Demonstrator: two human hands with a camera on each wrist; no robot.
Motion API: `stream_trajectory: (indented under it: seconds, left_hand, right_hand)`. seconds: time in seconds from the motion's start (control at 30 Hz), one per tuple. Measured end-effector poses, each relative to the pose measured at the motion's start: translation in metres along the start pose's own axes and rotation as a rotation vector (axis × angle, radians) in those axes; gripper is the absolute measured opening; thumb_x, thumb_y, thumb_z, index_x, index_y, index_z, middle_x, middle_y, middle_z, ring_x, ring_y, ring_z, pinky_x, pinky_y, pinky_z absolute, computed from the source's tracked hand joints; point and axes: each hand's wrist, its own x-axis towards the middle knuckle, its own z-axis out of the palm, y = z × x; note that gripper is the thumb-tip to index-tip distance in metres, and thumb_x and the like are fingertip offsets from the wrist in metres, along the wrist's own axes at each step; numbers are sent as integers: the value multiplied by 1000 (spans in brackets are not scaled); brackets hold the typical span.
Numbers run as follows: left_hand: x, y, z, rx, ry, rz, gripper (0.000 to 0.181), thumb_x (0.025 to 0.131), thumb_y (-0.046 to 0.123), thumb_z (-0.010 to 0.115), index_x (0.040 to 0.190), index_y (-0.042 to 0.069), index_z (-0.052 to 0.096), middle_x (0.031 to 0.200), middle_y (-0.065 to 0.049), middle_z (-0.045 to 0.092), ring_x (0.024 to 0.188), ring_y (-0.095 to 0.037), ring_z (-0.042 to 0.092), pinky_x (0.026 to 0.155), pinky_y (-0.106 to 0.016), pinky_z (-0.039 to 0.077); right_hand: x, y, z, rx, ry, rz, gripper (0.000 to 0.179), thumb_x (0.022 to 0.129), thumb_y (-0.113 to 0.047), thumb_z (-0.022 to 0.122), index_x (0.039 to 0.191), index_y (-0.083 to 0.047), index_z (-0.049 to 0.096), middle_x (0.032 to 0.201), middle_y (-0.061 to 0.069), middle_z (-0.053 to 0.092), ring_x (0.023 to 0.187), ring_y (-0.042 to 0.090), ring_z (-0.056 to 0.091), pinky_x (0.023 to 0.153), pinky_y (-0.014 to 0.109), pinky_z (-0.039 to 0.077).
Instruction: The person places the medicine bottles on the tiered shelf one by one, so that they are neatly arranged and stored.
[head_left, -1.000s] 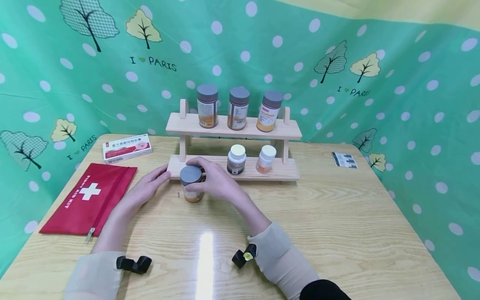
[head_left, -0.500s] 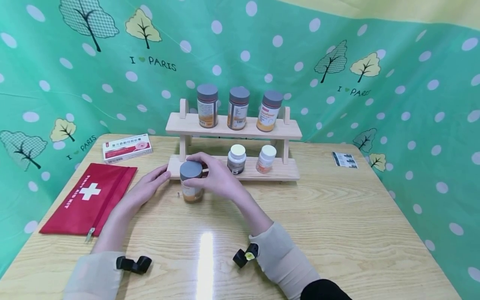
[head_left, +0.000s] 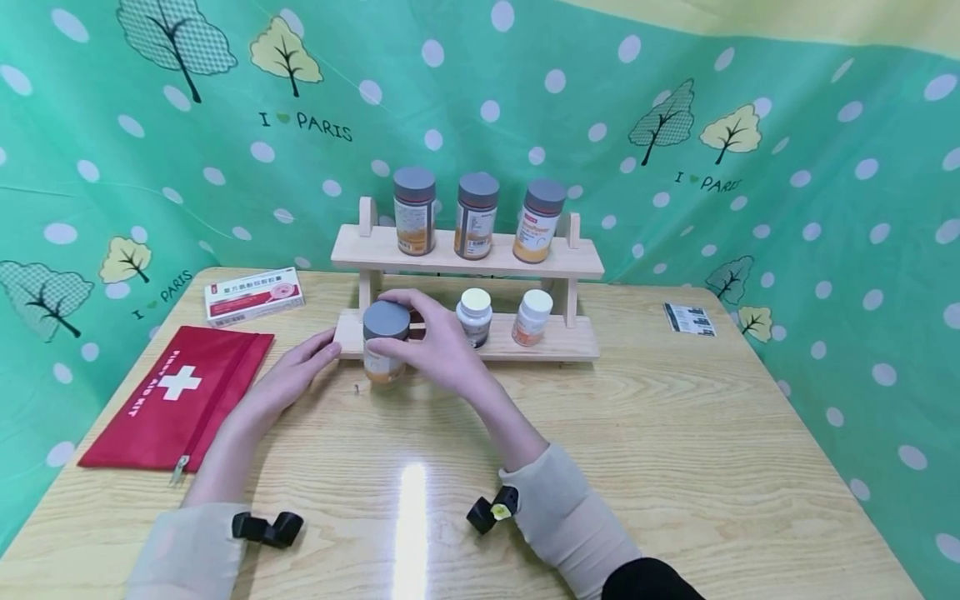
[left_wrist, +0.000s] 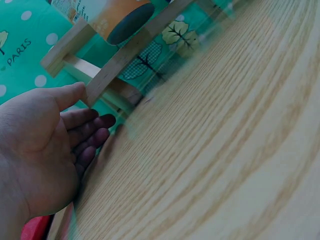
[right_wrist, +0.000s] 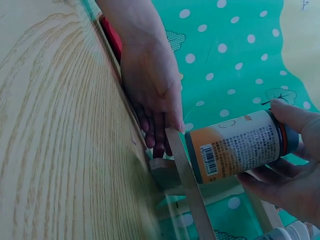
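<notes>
On the wooden table (head_left: 675,433), before the green dotted cloth, I see my right hand (head_left: 435,350) grasping the grey-capped bottle (head_left: 385,342) just above the rack's lower shelf (head_left: 555,343). My left hand (head_left: 288,379) lies flat against the rack's end. The bottle's base may catch the shelf edge and tip.

Grey-capped bottle (head_left: 386,342) with orange-and-white label; pale wooden rack (head_left: 465,260); left of the rack, red pouch (head_left: 180,395) bearing a white cross; teal backdrop (head_left: 750,167) with white dots and trees.
</notes>
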Motion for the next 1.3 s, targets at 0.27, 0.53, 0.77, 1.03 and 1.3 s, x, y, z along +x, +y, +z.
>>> stream_trajectory:
  seconds: [0.27, 0.53, 0.77, 1.03, 1.3]
  left_hand:
    - [0, 1, 1, -10, 1, 9, 76, 107, 54, 43, 166, 14, 16, 173, -19, 15, 160, -43, 8, 127, -67, 14]
    - [1, 0, 2, -15, 3, 11, 75, 108, 52, 42, 166, 13, 16, 172, -21, 15, 160, -44, 6, 127, -67, 11]
    - [0, 0, 1, -2, 3, 2, 75, 108, 53, 42, 166, 14, 15, 173, -21, 14, 160, -45, 6, 127, -69, 11]
    - [2, 0, 1, 23, 9, -5, 77, 107, 55, 42, 166, 14, 15, 172, -22, 14, 160, -46, 6, 126, -70, 10]
    - [1, 1, 0, 22, 8, -6, 77, 107, 55, 41, 166, 14, 15, 173, -20, 14, 160, -45, 5, 127, -69, 9]
  right_hand:
    - [0, -2, 2, 24, 76, -22, 60, 91, -22, 81, 146, -17, 56, 140, 4, 62, 122, 15, 62, 97, 25, 57]
    - [2, 2, 5, 2, 124, 6, 64, 92, -22, 79, 150, -18, 53, 141, 7, 61, 124, 18, 62, 101, 29, 57]
    - [2, 5, 6, -44, 153, 23, 64, 95, -24, 75, 153, -19, 49, 143, 8, 60, 126, 20, 62, 102, 31, 57]
    - [7, 7, 2, -197, 160, 8, 64, 97, -28, 72, 155, -17, 46, 144, 9, 60, 128, 21, 61, 106, 36, 54]
    - [15, -1, -8, -339, 130, 14, 65, 97, -25, 73, 154, -11, 47, 142, 10, 59, 123, 22, 62, 102, 37, 56]
